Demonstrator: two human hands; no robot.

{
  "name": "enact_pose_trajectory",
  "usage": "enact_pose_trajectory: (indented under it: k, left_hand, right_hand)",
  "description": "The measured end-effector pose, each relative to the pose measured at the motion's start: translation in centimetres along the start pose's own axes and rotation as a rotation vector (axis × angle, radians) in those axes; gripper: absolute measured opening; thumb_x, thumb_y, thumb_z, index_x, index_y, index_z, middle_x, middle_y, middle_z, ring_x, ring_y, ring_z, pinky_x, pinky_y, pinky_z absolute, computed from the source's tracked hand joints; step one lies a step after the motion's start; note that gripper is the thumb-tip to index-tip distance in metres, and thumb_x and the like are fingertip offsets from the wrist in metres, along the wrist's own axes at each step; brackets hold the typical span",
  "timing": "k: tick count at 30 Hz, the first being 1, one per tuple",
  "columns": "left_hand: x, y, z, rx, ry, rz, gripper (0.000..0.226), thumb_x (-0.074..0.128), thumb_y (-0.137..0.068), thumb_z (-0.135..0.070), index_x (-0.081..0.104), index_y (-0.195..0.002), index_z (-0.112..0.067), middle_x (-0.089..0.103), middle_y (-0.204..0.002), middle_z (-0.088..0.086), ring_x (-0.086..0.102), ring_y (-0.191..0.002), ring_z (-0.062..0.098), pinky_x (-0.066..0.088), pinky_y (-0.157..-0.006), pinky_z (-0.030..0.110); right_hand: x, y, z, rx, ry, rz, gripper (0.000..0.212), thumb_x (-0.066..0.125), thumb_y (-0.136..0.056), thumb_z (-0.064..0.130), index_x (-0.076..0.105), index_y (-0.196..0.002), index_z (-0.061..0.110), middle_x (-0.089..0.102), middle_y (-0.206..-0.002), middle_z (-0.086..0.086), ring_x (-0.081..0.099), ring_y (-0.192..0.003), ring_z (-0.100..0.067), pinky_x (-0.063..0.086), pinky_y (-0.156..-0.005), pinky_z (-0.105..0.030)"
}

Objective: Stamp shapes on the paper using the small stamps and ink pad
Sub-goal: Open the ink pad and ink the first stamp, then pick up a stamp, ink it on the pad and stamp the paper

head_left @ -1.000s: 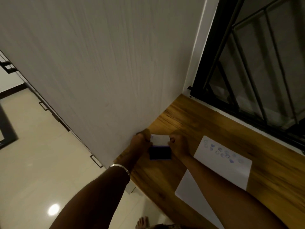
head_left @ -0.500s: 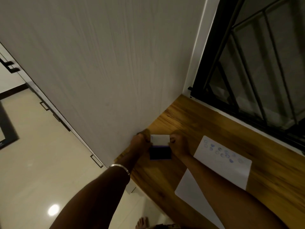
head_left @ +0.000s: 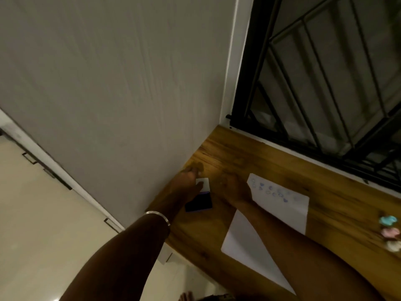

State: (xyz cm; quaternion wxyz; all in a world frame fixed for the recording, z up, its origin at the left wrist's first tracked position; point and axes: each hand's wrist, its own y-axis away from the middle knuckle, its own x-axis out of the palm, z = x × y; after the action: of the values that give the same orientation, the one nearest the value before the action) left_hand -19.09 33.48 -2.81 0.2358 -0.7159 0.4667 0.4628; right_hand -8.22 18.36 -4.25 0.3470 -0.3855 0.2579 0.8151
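Observation:
The ink pad [head_left: 198,203], a dark blue-edged case with its white lid [head_left: 203,184] raised, lies on the wooden desk [head_left: 238,157] beside the wall. My left hand [head_left: 186,184], a bangle on its wrist, grips the pad's left side, thumb on the lid. My right hand [head_left: 235,189] is blurred and rests just right of the pad, apart from it, at the paper's left edge. The white paper [head_left: 280,211] carries several faint blue stamped shapes near its far end. Three small stamps, blue [head_left: 388,220], pink [head_left: 390,233] and pale [head_left: 393,246], lie at the desk's right edge of view.
A white wall panel [head_left: 130,94] rises directly left of the desk. A black barred window [head_left: 325,83] runs along the desk's far side. The tiled floor [head_left: 43,224] and a bare foot [head_left: 186,296] show below the desk's near edge.
My right hand has let go of the lid and shifted right toward the paper. The ink pad has turned slightly. The view has swung right, bringing the stamps into sight.

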Motion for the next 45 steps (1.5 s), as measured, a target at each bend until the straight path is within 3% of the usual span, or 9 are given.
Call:
enact_pose_trajectory:
  k: [2,5,12,18,25,31,39,45]
  left_hand:
    - [0.0,-0.7,-1.1,0.042,-0.046,0.018,0.054,0.055,-0.091,-0.039,0.044,-0.138,-0.016,0.045,-0.144,0.009,0.052,-0.124,0.032,0.046,-0.101,0.043]
    - [0.4,-1.8,-3.2,0.122,-0.076,0.063,0.056,0.057,-0.088,-0.035,0.04,-0.14,-0.019,0.041,-0.147,0.009,0.051,-0.125,0.032,0.046,-0.101,0.042]
    - [4.2,-2.7,-8.9,0.351,-0.105,0.071,0.044,0.041,-0.099,-0.035,0.042,-0.138,-0.015,0.048,-0.141,0.008,0.047,-0.129,0.026,0.042,-0.107,0.037]
    - [7.7,-2.6,-15.5,0.474,0.086,0.128,0.039,0.06,-0.09,-0.031,0.057,-0.125,-0.013,0.059,-0.128,0.008,0.055,-0.118,0.026,0.045,-0.101,0.035]
    - [12.0,-0.7,-23.1,0.59,0.073,0.236,0.042,0.058,-0.089,-0.038,0.054,-0.128,-0.023,0.057,-0.133,0.001,0.057,-0.12,0.021,0.048,-0.1,0.034]
    - [15.7,0.3,-29.9,0.639,0.077,0.358,0.045,0.058,-0.089,-0.035,0.051,-0.131,-0.023,0.06,-0.13,0.004,0.059,-0.117,0.023,0.051,-0.097,0.04]
    - [19.8,-0.3,-37.6,0.612,0.078,0.405,0.047,0.059,-0.088,-0.033,0.049,-0.133,-0.025,0.058,-0.129,0.002,0.057,-0.115,0.02,0.051,-0.094,0.038]
    - [21.6,-0.6,-40.4,0.584,0.074,0.465,0.041,0.053,-0.093,-0.034,0.05,-0.132,-0.022,0.06,-0.126,0.005,0.058,-0.112,0.022,0.05,-0.096,0.042]
  right_hand:
    - [-0.8,0.2,-0.8,0.077,0.025,-0.01,0.042,0.043,-0.102,0.028,0.046,-0.137,0.005,0.048,-0.142,-0.017,0.044,-0.131,-0.033,0.034,-0.109,-0.037]
    - [-2.3,0.9,-2.2,0.134,0.079,-0.099,0.034,0.043,-0.102,0.025,0.056,-0.128,0.008,0.057,-0.132,-0.015,0.054,-0.121,-0.031,0.043,-0.103,-0.04]
    - [-5.8,5.3,-5.8,0.184,0.149,-0.249,0.039,0.057,-0.091,0.027,0.058,-0.129,0.016,0.061,-0.129,-0.006,0.059,-0.115,-0.024,0.05,-0.099,-0.036]
    - [-8.8,10.1,-10.1,0.378,0.199,-0.334,0.039,0.054,-0.092,0.028,0.057,-0.129,0.014,0.06,-0.129,-0.008,0.059,-0.114,-0.026,0.051,-0.095,-0.037]
    - [-12.6,15.5,-16.4,0.598,0.265,-0.311,0.035,0.053,-0.093,0.023,0.057,-0.127,0.018,0.06,-0.123,-0.011,0.061,-0.11,-0.029,0.051,-0.088,-0.038]
    - [-16.0,18.5,-22.7,0.734,0.211,-0.32,0.034,0.054,-0.089,0.017,0.058,-0.121,0.008,0.061,-0.123,-0.015,0.061,-0.113,-0.033,0.05,-0.09,-0.04]
    - [-19.5,19.5,-29.7,0.713,0.238,-0.449,0.029,0.051,-0.091,0.022,0.06,-0.118,0.015,0.065,-0.116,-0.014,0.063,-0.106,-0.034,0.051,-0.084,-0.038]
    - [-20.7,19.1,-32.9,0.635,0.225,-0.47,0.042,0.046,-0.094,0.03,0.046,-0.135,0.019,0.055,-0.128,-0.015,0.061,-0.108,-0.037,0.052,-0.086,-0.043]
